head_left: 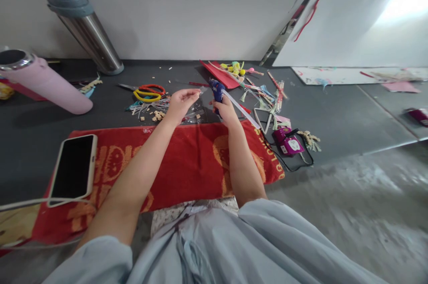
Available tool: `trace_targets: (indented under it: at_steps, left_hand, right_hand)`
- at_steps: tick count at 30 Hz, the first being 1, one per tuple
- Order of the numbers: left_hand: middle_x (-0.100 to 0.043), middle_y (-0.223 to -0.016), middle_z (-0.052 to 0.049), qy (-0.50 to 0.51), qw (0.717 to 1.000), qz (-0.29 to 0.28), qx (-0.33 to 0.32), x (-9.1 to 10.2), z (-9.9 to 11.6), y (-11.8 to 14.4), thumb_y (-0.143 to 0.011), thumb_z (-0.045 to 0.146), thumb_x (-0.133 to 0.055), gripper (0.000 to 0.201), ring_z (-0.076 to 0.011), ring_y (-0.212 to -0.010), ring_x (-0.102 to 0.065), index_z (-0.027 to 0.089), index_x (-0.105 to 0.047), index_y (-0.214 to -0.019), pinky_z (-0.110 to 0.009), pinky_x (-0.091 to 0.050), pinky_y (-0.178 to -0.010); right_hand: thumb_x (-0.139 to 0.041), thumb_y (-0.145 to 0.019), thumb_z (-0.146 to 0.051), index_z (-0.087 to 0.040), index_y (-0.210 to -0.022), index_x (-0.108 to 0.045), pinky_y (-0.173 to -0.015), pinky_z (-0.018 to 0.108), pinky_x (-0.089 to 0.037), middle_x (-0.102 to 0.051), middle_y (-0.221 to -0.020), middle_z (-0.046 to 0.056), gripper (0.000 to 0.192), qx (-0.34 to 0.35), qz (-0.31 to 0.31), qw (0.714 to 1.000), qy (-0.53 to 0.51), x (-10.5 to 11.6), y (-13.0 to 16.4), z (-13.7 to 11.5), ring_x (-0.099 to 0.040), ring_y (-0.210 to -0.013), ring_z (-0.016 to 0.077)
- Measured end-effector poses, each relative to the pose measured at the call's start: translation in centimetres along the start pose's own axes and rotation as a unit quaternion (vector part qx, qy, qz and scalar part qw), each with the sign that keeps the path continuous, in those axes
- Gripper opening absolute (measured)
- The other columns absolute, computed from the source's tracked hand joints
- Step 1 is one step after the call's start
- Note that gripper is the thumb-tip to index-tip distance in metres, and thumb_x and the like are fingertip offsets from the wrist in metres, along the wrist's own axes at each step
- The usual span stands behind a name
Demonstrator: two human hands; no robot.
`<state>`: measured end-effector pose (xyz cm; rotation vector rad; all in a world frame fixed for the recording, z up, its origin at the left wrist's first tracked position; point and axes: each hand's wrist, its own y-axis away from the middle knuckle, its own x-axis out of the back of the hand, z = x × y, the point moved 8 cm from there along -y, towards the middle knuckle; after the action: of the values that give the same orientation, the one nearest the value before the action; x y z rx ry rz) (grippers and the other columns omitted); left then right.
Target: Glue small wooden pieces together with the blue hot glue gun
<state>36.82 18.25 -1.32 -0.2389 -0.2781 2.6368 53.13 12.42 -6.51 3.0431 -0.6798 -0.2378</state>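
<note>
Head view: our right hand point(226, 110) grips the blue glue gun point(218, 90); left hand point(182, 102) pinches a small clear piece point(202, 91) at its nozzle; gluing looks midway, we judge.

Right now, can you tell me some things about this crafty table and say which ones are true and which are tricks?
1. The right hand holds a blue glue gun. True.
2. The phone lies with its screen lit up. False: its screen is dark, and it rests partly on the red towel.
3. The scissors have red and yellow handles. True.
4. The left hand is gripping the scissors. False: it pinches a small pale piece near the glue gun's tip; the scissors lie on the dark table beyond it.
5. The pink bottle stands upright. False: it lies on its side at the left.
</note>
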Motion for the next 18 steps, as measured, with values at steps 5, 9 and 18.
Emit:
trace_targets:
  at_steps: [5,9,18]
  left_hand:
    - [-0.074,-0.105,-0.013,-0.033,0.999,0.006,0.000,0.6,-0.2,0.1,-0.068,0.045,-0.077,0.036,-0.0221,-0.099,-0.068,0.015,-0.072,-0.087,-0.042,-0.050,-0.098]
    - [-0.072,-0.109,-0.014,-0.050,0.999,0.004,0.000,0.9,-0.5,0.4,-0.070,0.044,-0.076,0.035,-0.0224,-0.102,-0.068,0.014,-0.070,-0.088,-0.042,-0.050,-0.100]
    - [-0.074,-0.108,-0.012,-0.066,0.998,0.016,-0.001,1.4,-0.7,0.7,-0.067,0.045,-0.075,0.034,-0.0216,-0.098,-0.069,0.015,-0.070,-0.084,-0.042,-0.050,-0.099]
  right_hand:
    - [-0.061,-0.070,-0.022,-0.022,-0.087,-0.055,-0.052,0.024,-0.039,-0.062,-0.067,-0.006,0.018,0.014,0.018,1.000,0.006,-0.1,1.0,-1.6,-0.047,-0.050,0.0081]
    - [-0.060,-0.070,-0.022,-0.021,-0.089,-0.054,-0.054,0.025,-0.039,-0.062,-0.068,-0.005,0.019,-0.001,0.019,1.000,0.007,-0.2,1.3,-1.9,-0.047,-0.052,0.0093]
    - [-0.057,-0.070,-0.019,-0.020,-0.089,-0.053,-0.052,0.023,-0.039,-0.059,-0.064,-0.006,0.019,-0.027,0.032,0.999,0.035,-0.2,1.4,-1.9,-0.047,-0.049,0.0079]
